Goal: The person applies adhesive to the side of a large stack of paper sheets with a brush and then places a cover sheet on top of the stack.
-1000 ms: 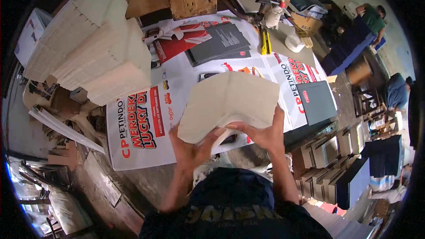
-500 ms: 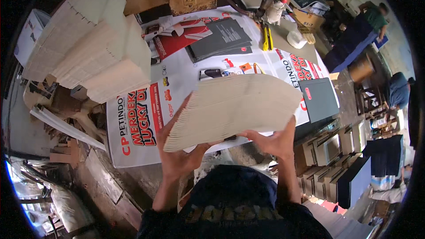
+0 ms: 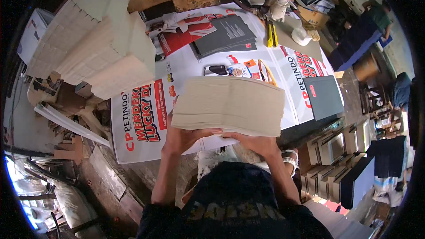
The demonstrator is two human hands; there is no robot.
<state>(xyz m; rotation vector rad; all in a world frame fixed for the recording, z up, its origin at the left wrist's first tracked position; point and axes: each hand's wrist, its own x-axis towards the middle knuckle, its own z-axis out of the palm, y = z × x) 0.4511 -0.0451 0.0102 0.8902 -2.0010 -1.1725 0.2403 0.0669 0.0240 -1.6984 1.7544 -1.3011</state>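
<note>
A thick block of cream paper sheets (image 3: 228, 104) is held between my two hands in front of me, over the banner-covered table. My left hand (image 3: 183, 138) grips its lower left part, the thumb along the near edge. My right hand (image 3: 256, 144) grips the near edge further right, its thumb pointing in towards the left one. Most fingers of both hands are hidden beneath or behind the block. The printed white banner (image 3: 141, 128) lies under it, and a dark grey cover (image 3: 322, 97) rests on the table to the right.
Tall stacks of paper blocks (image 3: 106, 44) stand at the left. Further back lie dark grey covers (image 3: 226, 37), a red printed sheet (image 3: 183, 35), a yellow cutter knife (image 3: 271, 34) and a white tub (image 3: 301, 36). Bound books (image 3: 356, 181) fill the lower right. Another person (image 3: 365, 33) stands far right.
The paper block, bent and fanned out before, is now straight and squared up. Both hands have come closer together along its near edge.
</note>
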